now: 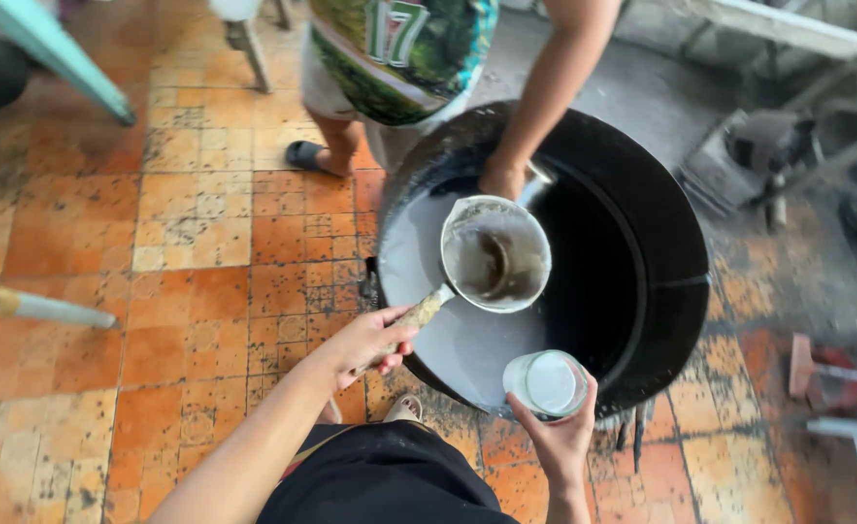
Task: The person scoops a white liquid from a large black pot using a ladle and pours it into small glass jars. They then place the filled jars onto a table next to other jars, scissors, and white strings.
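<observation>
My left hand [368, 342] grips the wooden handle of a metal saucepan [495, 254], which hangs over a big black wok [642, 281]. The saucepan shows a wet brownish residue inside. White liquid [448, 340] lies in the near side of the wok. My right hand [560, 437] holds a glass [547, 384] of white liquid at the wok's near rim. Another person in a patterned green shirt [399, 49] stands across the wok, one hand [502, 179] resting at its far rim.
The floor is worn orange tile [157, 252]. Pale blue furniture legs [50, 49] stand at the far left. Metal frames and dark pots [788, 146] crowd the right side on grey concrete. A red-handled tool [822, 374] lies right of the wok.
</observation>
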